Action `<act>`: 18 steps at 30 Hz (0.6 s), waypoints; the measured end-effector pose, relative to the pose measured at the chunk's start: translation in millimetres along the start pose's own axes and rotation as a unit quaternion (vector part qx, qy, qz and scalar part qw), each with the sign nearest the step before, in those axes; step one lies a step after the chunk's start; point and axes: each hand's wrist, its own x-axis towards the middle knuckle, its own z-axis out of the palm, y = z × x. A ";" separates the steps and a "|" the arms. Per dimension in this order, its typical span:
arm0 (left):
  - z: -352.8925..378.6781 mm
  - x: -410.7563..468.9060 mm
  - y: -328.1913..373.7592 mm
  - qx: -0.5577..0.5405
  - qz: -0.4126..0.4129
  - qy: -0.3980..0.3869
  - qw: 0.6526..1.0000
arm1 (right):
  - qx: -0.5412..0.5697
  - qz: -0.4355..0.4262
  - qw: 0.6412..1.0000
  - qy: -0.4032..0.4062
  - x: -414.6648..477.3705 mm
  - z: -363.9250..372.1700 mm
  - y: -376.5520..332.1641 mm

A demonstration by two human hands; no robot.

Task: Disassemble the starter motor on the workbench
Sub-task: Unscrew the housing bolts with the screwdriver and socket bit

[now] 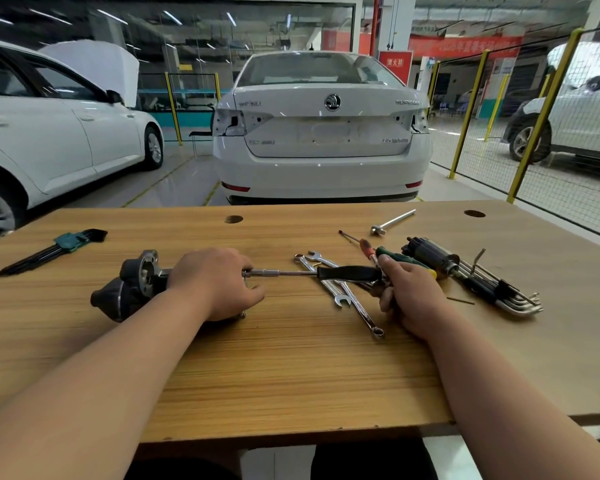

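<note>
Both hands are at work on the table (291,375). The left hand (215,282) lies over the starter motor (132,285), fingers curled down round its body and thumb tucked on the near side, gripping it against the wood. The right hand (406,289) has its fingers wrapped round the far end of the black handle of a socket wrench (350,273).

The starter motor sits left of centre on the table. Its long axis runs roughly left to right, the dark nose housing and its grey flange pointing left and a little toward the person. The rest of the body is hidden under the left hand. The wrench lies nearly level along the same line, its bright shaft reaching left to the fingertips of the left hand, where its head meets the covered end of the motor.

Both forearms come in from the near corners, bare, the left wrist bent over the motor and the right wrist low on the table.

Under the wrench handle lie two combination spanners (340,292), crossed. A green-handled screwdriver (406,259) rests just behind the right hand; whether the hand also touches it I cannot tell. Beyond are a small red-handled screwdriver (361,242), a dark armature (430,254), a fan of hex keys (506,289) and a steel bar (392,221). Another hex key set (56,249) lies far left. A white car (323,126) stands behind the table.
</note>
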 end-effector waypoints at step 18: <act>-1.9 4.8 -6.3 -0.034 0.029 -0.048 0.998 | 0.039 -0.083 0.995 -0.036 5.0 -2.6 16.6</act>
